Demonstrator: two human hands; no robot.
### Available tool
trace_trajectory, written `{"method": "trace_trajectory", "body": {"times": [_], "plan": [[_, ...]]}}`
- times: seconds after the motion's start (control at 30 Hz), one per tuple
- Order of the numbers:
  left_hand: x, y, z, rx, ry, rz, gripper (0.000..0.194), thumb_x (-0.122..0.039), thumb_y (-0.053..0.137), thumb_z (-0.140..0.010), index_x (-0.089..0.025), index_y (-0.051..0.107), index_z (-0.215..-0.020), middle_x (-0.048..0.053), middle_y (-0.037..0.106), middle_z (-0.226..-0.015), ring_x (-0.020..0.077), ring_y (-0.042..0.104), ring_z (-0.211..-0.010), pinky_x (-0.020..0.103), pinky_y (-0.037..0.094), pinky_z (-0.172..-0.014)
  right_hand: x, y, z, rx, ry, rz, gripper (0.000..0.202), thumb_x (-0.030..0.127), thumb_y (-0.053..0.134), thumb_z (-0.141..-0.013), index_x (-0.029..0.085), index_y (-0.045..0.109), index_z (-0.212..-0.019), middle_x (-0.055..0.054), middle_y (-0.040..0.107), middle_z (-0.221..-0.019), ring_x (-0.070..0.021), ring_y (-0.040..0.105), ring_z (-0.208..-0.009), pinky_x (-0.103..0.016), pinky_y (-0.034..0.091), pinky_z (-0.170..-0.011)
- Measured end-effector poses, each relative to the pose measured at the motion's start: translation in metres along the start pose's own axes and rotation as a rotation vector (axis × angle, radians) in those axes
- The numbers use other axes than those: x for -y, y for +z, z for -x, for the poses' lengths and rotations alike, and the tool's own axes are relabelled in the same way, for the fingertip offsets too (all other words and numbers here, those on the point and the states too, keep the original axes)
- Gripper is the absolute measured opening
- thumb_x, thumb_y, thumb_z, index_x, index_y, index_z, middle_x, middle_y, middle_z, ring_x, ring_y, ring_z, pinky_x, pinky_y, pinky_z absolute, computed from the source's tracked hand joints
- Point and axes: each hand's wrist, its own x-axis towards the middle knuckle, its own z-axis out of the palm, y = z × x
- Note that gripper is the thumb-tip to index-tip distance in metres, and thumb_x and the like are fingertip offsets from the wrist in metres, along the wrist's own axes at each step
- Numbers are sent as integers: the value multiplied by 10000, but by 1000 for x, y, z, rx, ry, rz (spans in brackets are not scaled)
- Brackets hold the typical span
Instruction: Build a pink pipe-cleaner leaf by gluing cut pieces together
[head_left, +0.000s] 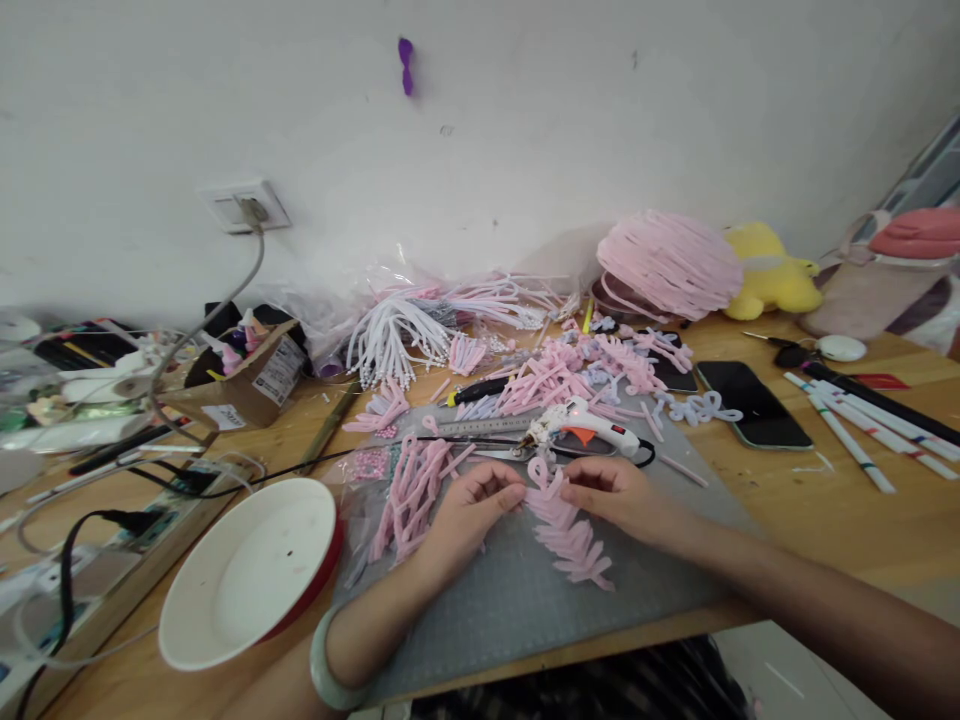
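A leaf-shaped pink pipe cleaner piece with a loop at its top hangs between my two hands over the grey cutting mat. My left hand pinches its upper left side between thumb and fingers. On the other side, my right hand pinches the upper right edge near the loop. Just beyond them lies a white hot glue gun with an orange trigger. Left of my left hand is a bundle of twisted pink pipe cleaners.
Left of the mat stands a white bowl beside a power strip. Pink pipe cleaner pieces and white stems crowd the back. A phone and striped white sticks lie right. A cord crosses the table.
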Motion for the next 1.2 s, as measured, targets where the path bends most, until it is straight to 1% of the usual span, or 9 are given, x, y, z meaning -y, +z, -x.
{"method": "trace_trajectory", "body": {"times": [0.13,0.33,0.5,0.7,0.83,0.93,1.03,1.1,1.2], "plan": [[-3,0,3,82,-58,63,273,-361,740,-581,-144,612,-686,-22,568,-605,109,489,-584,216,358,-581,-2,3,1,37,-11,4,313,433,528,-775,151,510,-640,35,406,-597,-86,366,-555,-209,292,-504],[0,-4,3,169,-99,171,242,-334,744,-607,-152,651,-737,-16,599,-643,108,524,-607,211,368,-608,0,4,1,33,5,6,345,466,537,-752,159,481,-607,39,384,-568,-87,351,-536,-208,282,-488],[4,-4,1,163,-100,184,242,-354,737,-614,-151,646,-708,-20,583,-620,107,506,-596,212,360,-613,0,4,2,44,-13,36,323,441,533,-763,156,487,-619,39,369,-581,-87,334,-547,-209,270,-494],[2,-1,2,174,-63,75,258,-389,692,-628,-146,607,-622,-31,515,-558,114,452,-582,222,339,-612,-2,7,3,66,-40,47,316,420,527,-771,157,471,-605,42,348,-580,-85,317,-540,-209,251,-488],[-2,0,2,202,-56,-25,275,-408,667,-638,-142,603,-611,-26,500,-563,120,434,-593,228,331,-618,-5,9,4,68,-49,53,314,406,540,-764,156,469,-588,43,351,-577,-85,324,-543,-206,255,-492],[-1,-1,1,159,-29,-39,297,-437,659,-650,-150,588,-627,-29,494,-565,122,437,-591,230,339,-620,-6,9,3,42,-28,29,320,435,546,-755,153,499,-612,37,386,-584,-88,349,-546,-206,274,-494],[2,0,1,87,24,7,346,-505,596,-700,-160,588,-722,-15,527,-636,134,467,-635,232,354,-634,-5,9,2,4,-17,-18,329,455,536,-764,150,526,-641,31,419,-596,-89,368,-548,-208,288,-497],[3,2,3,114,18,19,384,-526,615,-675,-162,585,-793,-3,550,-704,146,480,-678,237,362,-646,-4,10,3,-10,-22,-14,327,454,538,-768,149,548,-654,29,430,-596,-89,372,-550,-208,285,-492],[3,7,5,147,-26,-30,386,-478,686,-617,-160,569,-801,-10,543,-712,140,465,-671,233,351,-628,-4,12,3,4,-18,-13,343,471,545,-764,144,569,-663,29,447,-584,-86,384,-539,-206,280,-471]]}}
